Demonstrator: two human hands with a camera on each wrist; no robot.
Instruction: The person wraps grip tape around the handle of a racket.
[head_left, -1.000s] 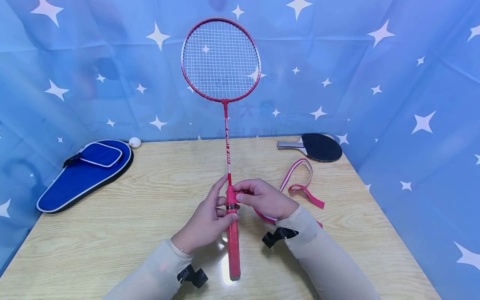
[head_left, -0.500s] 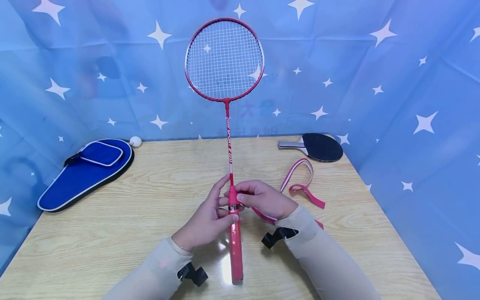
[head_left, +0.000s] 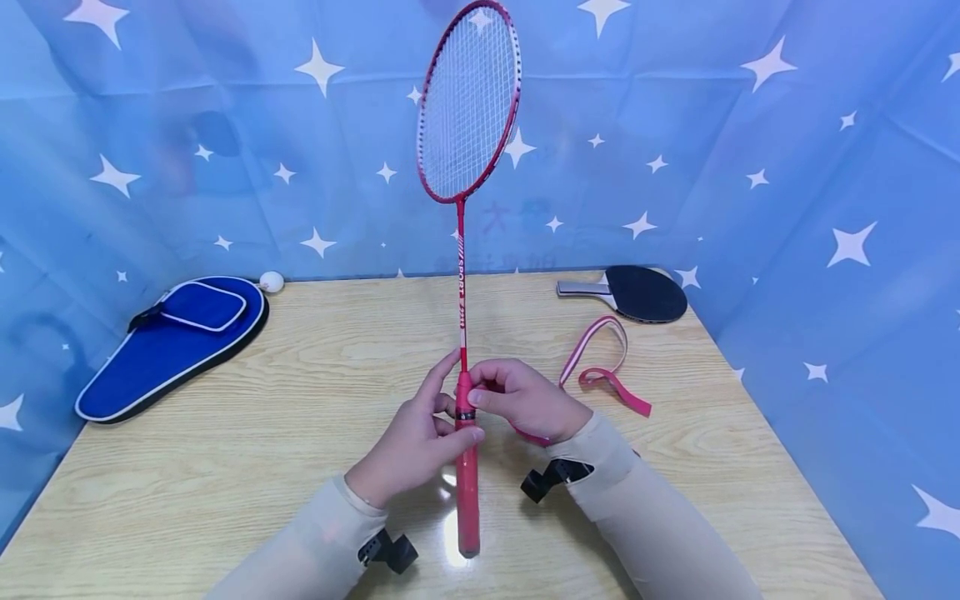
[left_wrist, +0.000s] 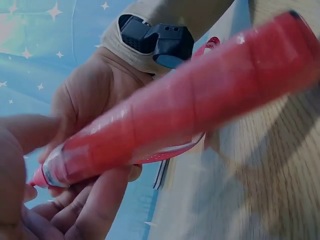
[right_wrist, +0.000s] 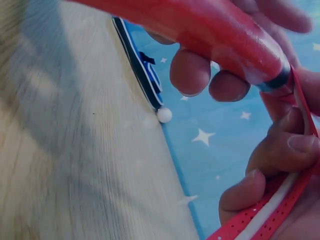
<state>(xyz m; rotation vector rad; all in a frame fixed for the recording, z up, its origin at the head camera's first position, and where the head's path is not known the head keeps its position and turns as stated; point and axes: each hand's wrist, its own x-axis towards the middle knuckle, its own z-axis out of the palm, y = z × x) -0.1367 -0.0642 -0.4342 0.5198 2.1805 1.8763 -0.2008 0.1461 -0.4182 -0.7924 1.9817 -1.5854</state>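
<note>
Two hands point(head_left: 411, 443) point(head_left: 531, 402) on one badminton racket point(head_left: 461, 275)

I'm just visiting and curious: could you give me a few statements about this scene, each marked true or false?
1. The left hand holds the racket. True.
2. The racket lies flat. False: it is held tilted up.
3. The right hand pinches the red tape. True.
4. The ball is beside the blue case. True.
5. The ball is red. False: it is white.
6. The left hand touches the blue case. False: they are apart.
</note>
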